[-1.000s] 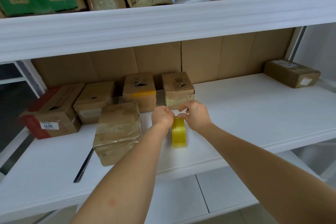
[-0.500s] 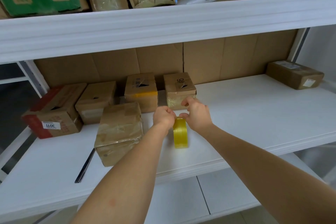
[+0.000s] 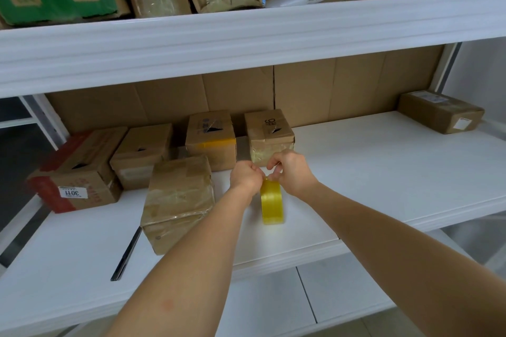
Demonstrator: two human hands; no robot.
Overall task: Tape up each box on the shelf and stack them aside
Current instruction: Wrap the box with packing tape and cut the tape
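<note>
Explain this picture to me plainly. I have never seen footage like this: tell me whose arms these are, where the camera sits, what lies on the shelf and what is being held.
There is no machine here. The camera is worn on a person's head and looks down at their own two bare arms. The left hand and the right hand both pinch at the top of a yellow tape roll standing on edge on the white shelf, apparently picking at its end. On the shelf lie several cardboard boxes: a taped box nearest, four behind it, and one box at the far right. A dark, thin strip lies near the front edge.

Tape roll (image 3: 272, 204) right of box (image 3: 178, 201) — on shelf (image 3: 383, 172)
</note>
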